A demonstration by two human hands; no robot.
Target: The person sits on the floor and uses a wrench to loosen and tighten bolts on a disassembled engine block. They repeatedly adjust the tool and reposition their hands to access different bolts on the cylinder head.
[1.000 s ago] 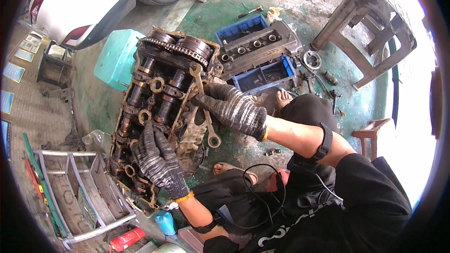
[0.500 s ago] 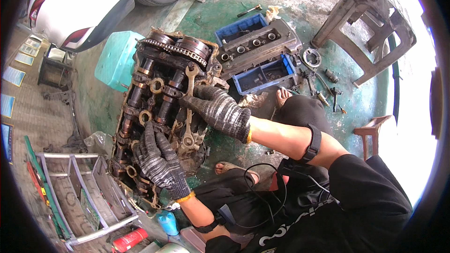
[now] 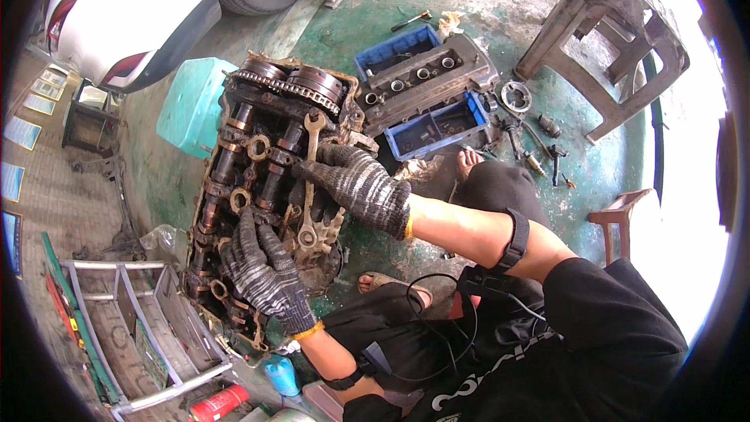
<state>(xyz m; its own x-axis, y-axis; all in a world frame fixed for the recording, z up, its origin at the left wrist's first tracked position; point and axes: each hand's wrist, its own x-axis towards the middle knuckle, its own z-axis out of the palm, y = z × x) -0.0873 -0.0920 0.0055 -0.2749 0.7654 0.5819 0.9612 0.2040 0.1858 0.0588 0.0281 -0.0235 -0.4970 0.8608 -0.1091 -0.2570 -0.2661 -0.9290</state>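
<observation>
Over on the right side of that grimy engine head, the right hand has the wrench pinched between thumb and fingers. Left hand lies on the engine with fingers stretched forward; can't tell if the tips grip anything. Looks like a tool-positioning step to me, so the next move calls for a steady grip. Wrench is dull metal, open-jawed up top, ringed below; stripy knit gloves, oily round camshafts, linked steel chain.
</observation>
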